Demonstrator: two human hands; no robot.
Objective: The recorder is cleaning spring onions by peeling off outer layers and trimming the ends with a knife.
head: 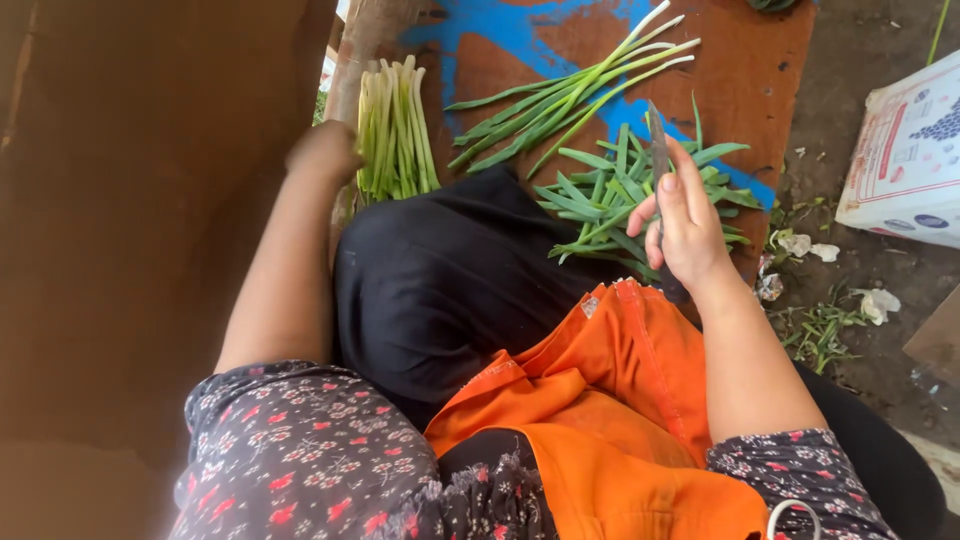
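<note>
Right hand wrapped around knife, blade above cut greens beyond fingertips. Left hand curled, steadying pale stalk bundle alongside; grip unclear.

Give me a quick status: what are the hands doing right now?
Left hand on the trimmed pale stalk bundle. Right hand gripping a knife over the cut green leaves. Whole spring onions lie between.

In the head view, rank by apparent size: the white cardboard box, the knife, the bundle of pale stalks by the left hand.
1. White cardboard box, though cut off by the frame.
2. Bundle of pale stalks.
3. Knife, partly hidden in the right hand.
</note>
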